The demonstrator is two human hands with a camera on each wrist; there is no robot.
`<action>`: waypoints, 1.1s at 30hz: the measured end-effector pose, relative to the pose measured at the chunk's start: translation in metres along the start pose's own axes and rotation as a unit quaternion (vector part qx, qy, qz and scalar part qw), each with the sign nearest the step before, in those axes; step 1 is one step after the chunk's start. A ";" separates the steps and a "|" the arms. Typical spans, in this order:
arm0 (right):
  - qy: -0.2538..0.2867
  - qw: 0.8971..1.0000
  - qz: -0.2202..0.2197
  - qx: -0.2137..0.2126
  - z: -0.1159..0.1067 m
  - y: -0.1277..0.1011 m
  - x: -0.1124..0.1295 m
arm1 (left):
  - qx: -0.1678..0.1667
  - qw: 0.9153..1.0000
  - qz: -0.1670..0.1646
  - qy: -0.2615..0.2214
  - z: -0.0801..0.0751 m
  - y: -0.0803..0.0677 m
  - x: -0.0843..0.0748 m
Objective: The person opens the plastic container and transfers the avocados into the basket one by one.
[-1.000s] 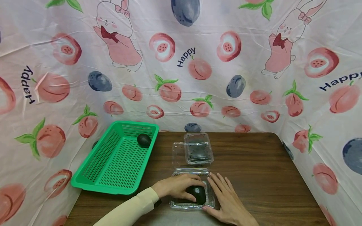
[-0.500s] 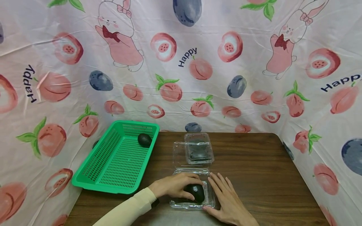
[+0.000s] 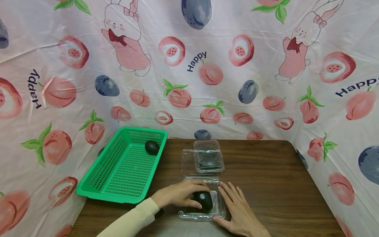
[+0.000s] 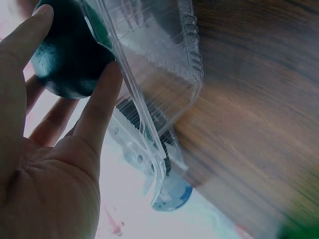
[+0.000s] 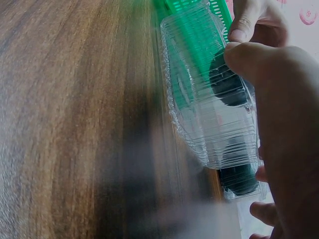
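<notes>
A dark avocado [image 3: 203, 200] sits in the lower half of an open clear clamshell box [image 3: 201, 215] at the table's near edge. My left hand [image 3: 185, 196] curls over it, fingers and thumb round the fruit. In the left wrist view the avocado [image 4: 67, 55] lies between my fingertips against the box wall [image 4: 159, 64]. My right hand [image 3: 237, 210] lies flat with straight fingers against the box's right side. The right wrist view shows the box [image 5: 214, 119] and the avocado [image 5: 227, 82] through the plastic.
A green mesh basket [image 3: 118, 177] at the left holds another avocado [image 3: 152, 147] in its far corner. A second clear clamshell [image 3: 208, 159] with something dark inside stands just behind the open one. The brown table [image 3: 266, 171] is walled by peach-print sheeting.
My left hand and the avocado have shifted slightly left and away inside the box. The right hand has stayed against the box's side.
</notes>
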State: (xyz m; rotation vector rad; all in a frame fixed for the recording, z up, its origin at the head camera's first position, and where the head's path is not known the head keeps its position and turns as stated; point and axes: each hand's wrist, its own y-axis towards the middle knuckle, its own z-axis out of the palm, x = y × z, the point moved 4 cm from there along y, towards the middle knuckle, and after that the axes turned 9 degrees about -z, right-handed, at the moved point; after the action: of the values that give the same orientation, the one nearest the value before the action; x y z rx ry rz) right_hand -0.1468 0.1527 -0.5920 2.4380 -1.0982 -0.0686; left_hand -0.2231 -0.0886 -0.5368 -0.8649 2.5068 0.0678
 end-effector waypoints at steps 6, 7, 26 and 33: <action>0.001 1.000 -0.005 -0.009 -0.001 0.000 0.001 | -0.008 1.000 -0.016 -0.005 -0.004 -0.005 0.001; -0.001 1.000 -0.006 -0.009 -0.001 0.000 0.002 | -0.010 1.000 -0.017 -0.005 -0.005 -0.006 0.001; -0.013 1.000 -0.009 -0.011 0.002 0.000 0.000 | -0.085 0.996 0.026 -0.006 -0.033 -0.019 0.002; -0.004 1.000 0.002 -0.008 0.002 -0.002 0.002 | -0.104 0.994 0.023 -0.004 -0.043 -0.023 0.004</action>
State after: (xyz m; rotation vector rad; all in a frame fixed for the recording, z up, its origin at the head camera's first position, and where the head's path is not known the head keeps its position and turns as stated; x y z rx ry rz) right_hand -0.1449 0.1517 -0.5942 2.4245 -1.1014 -0.0864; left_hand -0.2307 -0.1183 -0.4979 -0.8867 2.5445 0.3518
